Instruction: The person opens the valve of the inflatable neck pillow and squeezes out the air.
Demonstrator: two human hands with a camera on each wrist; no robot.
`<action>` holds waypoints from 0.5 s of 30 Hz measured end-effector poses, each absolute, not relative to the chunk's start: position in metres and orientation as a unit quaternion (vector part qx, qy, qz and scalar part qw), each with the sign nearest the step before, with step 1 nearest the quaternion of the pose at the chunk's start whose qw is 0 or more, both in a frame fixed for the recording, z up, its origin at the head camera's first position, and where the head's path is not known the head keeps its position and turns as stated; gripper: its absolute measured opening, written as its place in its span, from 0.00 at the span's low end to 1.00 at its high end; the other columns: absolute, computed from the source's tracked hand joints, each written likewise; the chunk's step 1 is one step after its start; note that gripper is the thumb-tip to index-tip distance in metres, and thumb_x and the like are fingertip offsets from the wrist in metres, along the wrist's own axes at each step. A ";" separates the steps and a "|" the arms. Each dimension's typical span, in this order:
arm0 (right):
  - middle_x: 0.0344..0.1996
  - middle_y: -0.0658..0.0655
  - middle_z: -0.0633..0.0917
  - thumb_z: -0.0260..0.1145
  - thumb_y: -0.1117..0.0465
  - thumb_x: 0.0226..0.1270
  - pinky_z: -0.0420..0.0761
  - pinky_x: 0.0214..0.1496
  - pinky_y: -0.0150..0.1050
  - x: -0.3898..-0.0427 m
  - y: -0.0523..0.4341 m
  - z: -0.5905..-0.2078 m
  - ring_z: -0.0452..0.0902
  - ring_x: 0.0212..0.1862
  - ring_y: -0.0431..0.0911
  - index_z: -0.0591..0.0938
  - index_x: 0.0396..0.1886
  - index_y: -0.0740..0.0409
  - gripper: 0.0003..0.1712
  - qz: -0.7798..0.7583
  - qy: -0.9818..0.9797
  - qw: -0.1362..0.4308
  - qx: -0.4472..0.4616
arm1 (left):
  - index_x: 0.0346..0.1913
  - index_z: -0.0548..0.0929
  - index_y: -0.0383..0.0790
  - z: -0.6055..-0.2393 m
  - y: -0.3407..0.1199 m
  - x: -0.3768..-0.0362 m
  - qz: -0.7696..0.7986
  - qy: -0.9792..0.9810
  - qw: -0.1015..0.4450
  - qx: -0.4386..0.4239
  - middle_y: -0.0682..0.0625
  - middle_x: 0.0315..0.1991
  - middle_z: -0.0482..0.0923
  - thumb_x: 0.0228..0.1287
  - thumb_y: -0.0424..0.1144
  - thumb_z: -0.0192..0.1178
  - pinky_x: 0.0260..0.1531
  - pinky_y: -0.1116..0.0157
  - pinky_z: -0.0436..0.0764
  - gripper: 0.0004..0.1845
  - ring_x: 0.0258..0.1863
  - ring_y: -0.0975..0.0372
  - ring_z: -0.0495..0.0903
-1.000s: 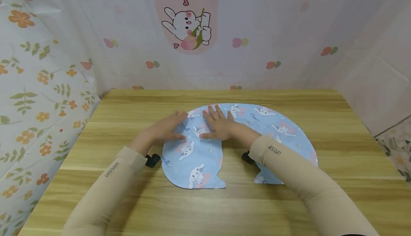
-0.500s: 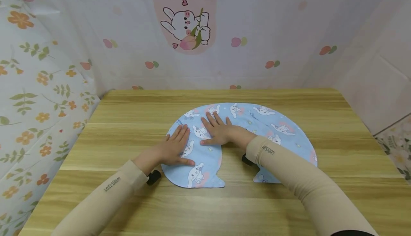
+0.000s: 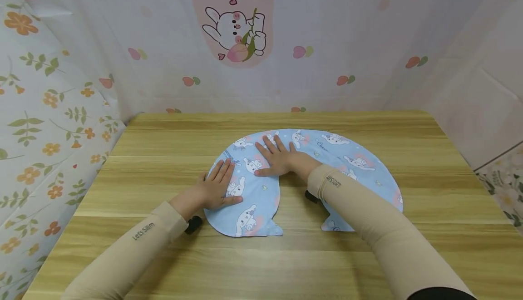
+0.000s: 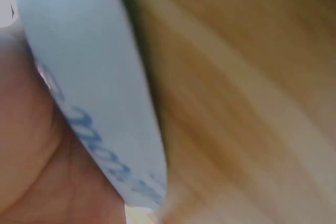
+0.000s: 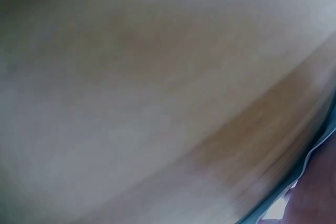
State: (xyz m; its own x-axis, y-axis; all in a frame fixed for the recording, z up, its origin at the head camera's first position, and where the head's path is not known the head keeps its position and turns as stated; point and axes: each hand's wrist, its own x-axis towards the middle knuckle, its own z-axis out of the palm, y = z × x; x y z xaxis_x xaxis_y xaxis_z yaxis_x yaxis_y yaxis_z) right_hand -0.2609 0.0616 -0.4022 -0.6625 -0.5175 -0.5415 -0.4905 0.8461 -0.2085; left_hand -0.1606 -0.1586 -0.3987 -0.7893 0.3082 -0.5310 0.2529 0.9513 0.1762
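Cloth (image 3: 351,164), blue and cartoon-printed, lies flat on your table (image 3: 163,136); your left hand (image 3: 214,191) and right hand (image 3: 278,161) press it with fingers spread, apparently to smooth it.

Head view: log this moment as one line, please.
left hand: flat on blue cartoon-print cloth, left lobe | right hand: flat on cloth, near top | cloth: spread flat on wooden table

table (image 3: 408,227): bare all round cloth (image 3: 359,164) | curtains (image 3: 61,109): wall three sides
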 end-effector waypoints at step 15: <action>0.80 0.58 0.31 0.46 0.25 0.69 0.37 0.78 0.67 -0.228 0.066 -0.396 0.20 0.80 0.61 0.35 0.81 0.52 0.57 -0.040 0.909 0.285 -0.302 | 0.79 0.34 0.33 -0.393 -0.175 -0.144 0.071 0.945 0.243 0.207 0.40 0.81 0.26 0.66 0.68 0.52 0.72 0.32 0.40 0.58 0.80 0.47 0.25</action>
